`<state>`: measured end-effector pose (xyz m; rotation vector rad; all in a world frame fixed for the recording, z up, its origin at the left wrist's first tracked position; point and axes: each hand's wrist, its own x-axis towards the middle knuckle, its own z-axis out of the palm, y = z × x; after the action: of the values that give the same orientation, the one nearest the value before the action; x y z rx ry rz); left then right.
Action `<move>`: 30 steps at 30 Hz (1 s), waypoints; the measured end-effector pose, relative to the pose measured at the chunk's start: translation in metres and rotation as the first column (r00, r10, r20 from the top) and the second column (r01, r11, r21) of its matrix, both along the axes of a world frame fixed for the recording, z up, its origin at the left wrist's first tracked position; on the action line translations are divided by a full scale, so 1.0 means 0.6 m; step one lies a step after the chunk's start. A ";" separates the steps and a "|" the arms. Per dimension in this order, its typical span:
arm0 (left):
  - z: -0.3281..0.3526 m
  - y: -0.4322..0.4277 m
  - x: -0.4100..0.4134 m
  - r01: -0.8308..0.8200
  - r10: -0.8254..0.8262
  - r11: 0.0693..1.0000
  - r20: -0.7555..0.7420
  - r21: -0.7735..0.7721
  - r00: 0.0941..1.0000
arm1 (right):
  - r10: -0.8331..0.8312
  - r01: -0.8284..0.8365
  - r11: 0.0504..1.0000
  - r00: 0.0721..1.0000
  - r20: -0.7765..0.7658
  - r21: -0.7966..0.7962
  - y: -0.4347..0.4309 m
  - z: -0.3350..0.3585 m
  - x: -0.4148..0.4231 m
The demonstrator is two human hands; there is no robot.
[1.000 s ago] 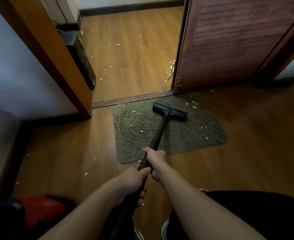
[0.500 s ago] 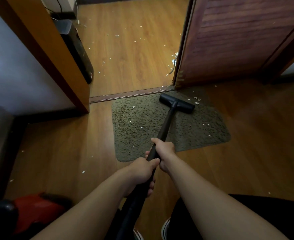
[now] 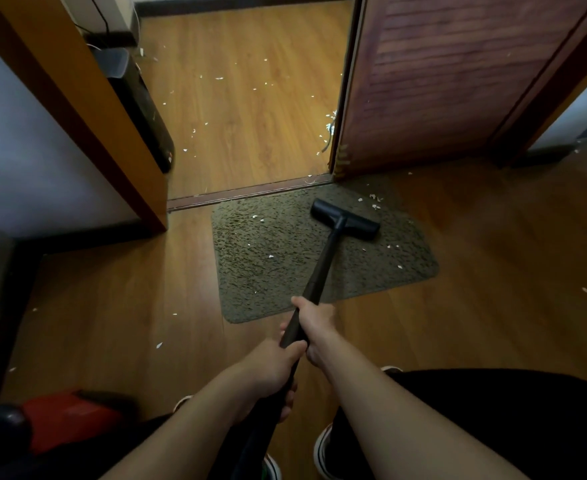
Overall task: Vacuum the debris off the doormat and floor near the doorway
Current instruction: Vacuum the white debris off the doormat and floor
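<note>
A grey-green doormat (image 3: 267,271) lies on the wooden floor just before the door threshold (image 3: 250,194). White debris flecks (image 3: 371,200) dot the mat's far right corner, its middle, and the floor beyond the doorway (image 3: 260,84). The black vacuum head (image 3: 345,219) sits on the mat's far right part. Its black wand (image 3: 321,268) runs back to me. My right hand (image 3: 314,323) grips the wand higher up; my left hand (image 3: 271,372) grips it just behind.
A brown louvred door (image 3: 441,81) stands open at the right. A wooden door frame (image 3: 77,98) is at the left, with a black appliance (image 3: 139,109) behind it. The red vacuum body (image 3: 67,420) sits at lower left. My shoes (image 3: 323,452) are below.
The vacuum head went forward and right along the mat's far edge, then came slightly back. Both hands kept their grip on the wand.
</note>
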<state>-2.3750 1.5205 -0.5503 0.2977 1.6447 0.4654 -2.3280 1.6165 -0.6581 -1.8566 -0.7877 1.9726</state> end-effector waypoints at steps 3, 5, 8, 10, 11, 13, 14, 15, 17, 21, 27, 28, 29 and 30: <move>0.003 -0.051 0.015 0.047 -0.047 0.999 0.003 -0.023 0.999 | -0.019 0.019 1.000 1.000 0.006 -0.022 -0.054 0.017 0.029; 0.007 -0.078 0.025 0.081 -0.081 0.997 0.005 -0.017 0.997 | -0.037 0.037 0.999 0.999 0.003 -0.034 -0.088 0.025 0.047; 0.014 -0.109 0.045 0.124 -0.123 0.992 0.015 -0.002 0.992 | -0.056 0.056 0.997 0.998 0.002 -0.051 -0.129 0.037 0.075; 0.015 -0.121 0.058 0.155 -0.155 0.988 0.019 -0.016 0.988 | -0.066 0.067 0.996 0.998 0.010 -0.051 -0.146 0.042 0.093; 0.015 -0.123 0.065 0.169 -0.169 0.985 0.021 -0.033 0.985 | -0.075 0.076 0.996 0.997 0.011 -0.050 -0.152 0.044 0.102; 0.016 -0.125 0.077 0.208 -0.207 0.976 0.025 -0.056 0.978 | -0.106 0.107 0.993 0.994 0.014 -0.046 -0.158 0.045 0.120; 0.015 -0.124 0.083 0.228 -0.227 0.972 0.027 -0.055 0.974 | -0.118 0.118 0.992 0.993 0.017 -0.042 -0.158 0.043 0.128; 0.014 -0.122 0.089 0.244 -0.242 0.968 0.028 -0.052 0.970 | -0.128 0.128 0.991 0.992 0.017 -0.038 -0.158 0.045 0.135; 0.013 -0.115 0.097 0.258 -0.257 0.965 0.035 -0.044 0.966 | -0.147 0.147 0.989 0.989 0.010 -0.032 -0.151 0.045 0.146; 0.009 -0.089 0.103 0.261 -0.261 0.964 0.020 -0.041 0.965 | -0.163 0.163 0.986 0.987 -0.004 -0.029 -0.119 0.034 0.154; 0.004 -0.026 0.109 0.229 -0.229 0.973 -0.008 -0.023 0.973 | -0.182 0.183 0.983 0.983 0.012 -0.017 -0.050 0.011 0.155; 0.004 -0.016 0.111 0.220 -0.220 0.975 -0.006 -0.019 0.976 | -0.184 0.184 0.983 0.983 0.012 -0.020 -0.038 0.007 0.155; 0.003 -0.005 0.112 0.210 -0.210 0.977 -0.002 -0.017 0.978 | -0.187 0.187 0.982 0.982 0.013 -0.019 -0.026 0.004 0.156; 0.002 0.005 0.114 0.203 -0.203 0.979 0.003 -0.017 0.979 | -0.188 0.188 0.982 0.982 0.017 -0.015 -0.016 0.000 0.157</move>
<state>-2.3069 1.5232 -0.5492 0.4479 1.5966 0.2964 -2.2336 1.6071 -0.6579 -1.8826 -0.5779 1.8543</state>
